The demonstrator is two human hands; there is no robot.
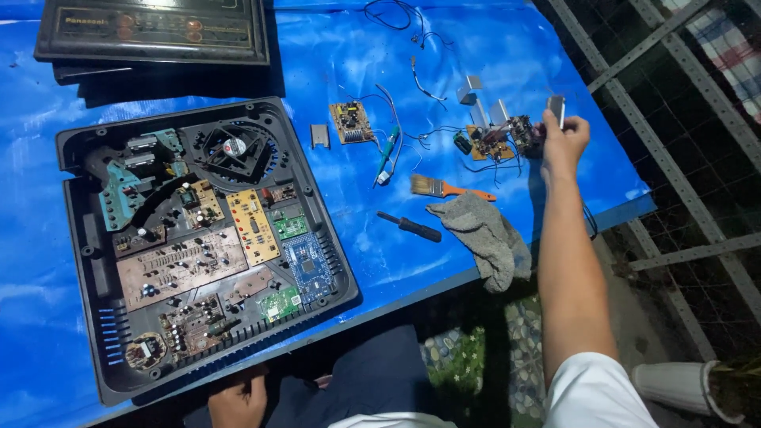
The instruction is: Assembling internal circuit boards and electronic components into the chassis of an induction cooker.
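A small silvery metal piece (557,109) is pinched in the fingertips of the right hand (564,141), held up over the table's right edge, just beside a wired circuit board (501,139) with two upright metal fins. The left hand (238,399) is seen below the near edge, loosely curled on the lap, holding nothing; whether it is fully closed cannot be told. The blue-covered table (444,47) is crowded on its left half by an opened black casing (198,238) full of circuit boards and a fan, its near corner overhanging the near edge. A dark front panel (151,32) is set at the far left corner. A small brown board (350,122) and a green-handled tool (386,154) are laid mid-table. A paintbrush (444,189) and black screwdriver (410,227) are laid nearer, and a grey rag (485,238) is draped over the near edge. Bare blue surface is left between casing and screwdriver.
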